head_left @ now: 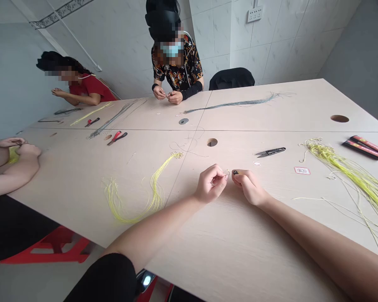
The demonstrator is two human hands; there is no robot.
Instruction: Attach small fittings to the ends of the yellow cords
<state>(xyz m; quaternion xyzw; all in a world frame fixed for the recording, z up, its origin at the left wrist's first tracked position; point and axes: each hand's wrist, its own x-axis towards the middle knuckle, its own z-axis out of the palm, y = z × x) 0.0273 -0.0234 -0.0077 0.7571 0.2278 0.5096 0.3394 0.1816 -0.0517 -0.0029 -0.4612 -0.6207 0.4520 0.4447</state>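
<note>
My left hand [211,184] is closed in a pinch on a small curved metal hook [228,172], which sticks out past the fingertips. Just to its right, my right hand [249,185] is also closed; a small dark piece [236,172] with a yellowish edge shows at its fingertips, too small to name. The hands are close together, a little above the table. A bundle of yellow line [157,180] with small hooks at one end lies left of my left hand. A larger bundle of yellow line with hooks [343,172] spreads out on the right.
Black thread snips [271,152] lie beyond my right hand, near a small printed label [302,170]. Red-and-black boxes [365,147] sit at far right. Red-and-black pliers [117,138] and bluish line [233,104] lie farther off. Several people sit around the table [182,251].
</note>
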